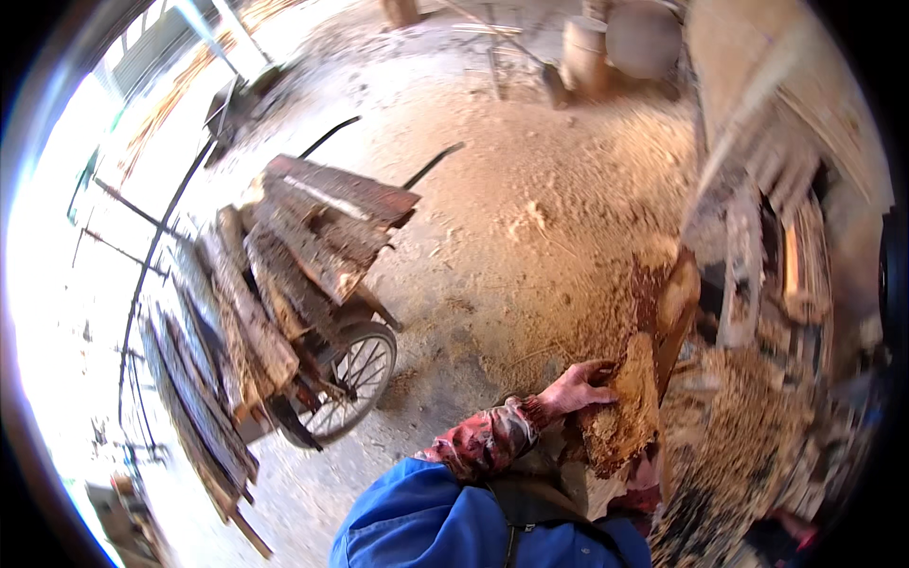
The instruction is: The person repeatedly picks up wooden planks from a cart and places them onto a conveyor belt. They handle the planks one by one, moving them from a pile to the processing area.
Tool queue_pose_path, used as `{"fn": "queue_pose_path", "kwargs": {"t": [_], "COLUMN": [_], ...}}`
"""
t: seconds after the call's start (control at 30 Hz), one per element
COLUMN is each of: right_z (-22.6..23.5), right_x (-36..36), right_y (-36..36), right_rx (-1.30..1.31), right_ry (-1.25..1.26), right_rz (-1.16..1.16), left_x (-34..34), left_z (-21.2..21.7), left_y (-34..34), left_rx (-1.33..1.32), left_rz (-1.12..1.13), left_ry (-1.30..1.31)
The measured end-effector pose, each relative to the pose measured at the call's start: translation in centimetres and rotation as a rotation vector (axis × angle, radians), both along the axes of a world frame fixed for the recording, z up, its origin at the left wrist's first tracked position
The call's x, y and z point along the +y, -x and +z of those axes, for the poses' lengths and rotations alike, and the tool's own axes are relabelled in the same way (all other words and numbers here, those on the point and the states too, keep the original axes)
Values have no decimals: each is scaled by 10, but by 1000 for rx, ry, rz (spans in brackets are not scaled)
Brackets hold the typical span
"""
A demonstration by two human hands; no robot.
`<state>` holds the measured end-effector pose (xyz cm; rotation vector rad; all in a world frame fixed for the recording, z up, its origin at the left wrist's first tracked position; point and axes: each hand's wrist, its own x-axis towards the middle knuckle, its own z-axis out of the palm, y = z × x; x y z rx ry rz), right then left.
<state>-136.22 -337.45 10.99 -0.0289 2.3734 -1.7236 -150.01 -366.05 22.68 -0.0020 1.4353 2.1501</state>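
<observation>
A rough, yellowish-brown slab of wood (636, 402) is held in front of me, tilted and crusted with crumbly material. My left hand (574, 389) is closed on its left edge, thumb and fingers bent against the wood. At the lower right edge of the slab, my right hand (646, 470) grips it, with most of its fingers hidden. Just beyond the slab is a reddish-brown piece of wood (677, 298) with a paler face, partly covered by the slab.
To the left stands a cart loaded with long boards (275, 275), its spoked wheel (352, 381) facing me. Sawdust (559, 218) covers much of the floor. Split logs (805, 260) lie on the right beside a heap of wood chips (743, 426). Round drums (587, 52) are at the back.
</observation>
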Motion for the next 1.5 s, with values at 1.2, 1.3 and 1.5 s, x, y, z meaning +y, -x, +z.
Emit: {"fn": "queue_pose_path", "kwargs": {"t": [1.2,1.3,1.5], "right_z": [35,33,45], "right_x": [-98,-92,-104], "right_y": [102,105,101], "right_rx": [102,383,60], "right_ry": [-245,-455,-300], "right_rz": [650,855,839], "left_x": [-98,-92,-89], "left_z": [-23,-20,-14], "left_y": [-90,-98,-131], "left_rx": [-330,-341,-297], "left_rz": [440,544,686], "left_ry": [-103,-27,174]}}
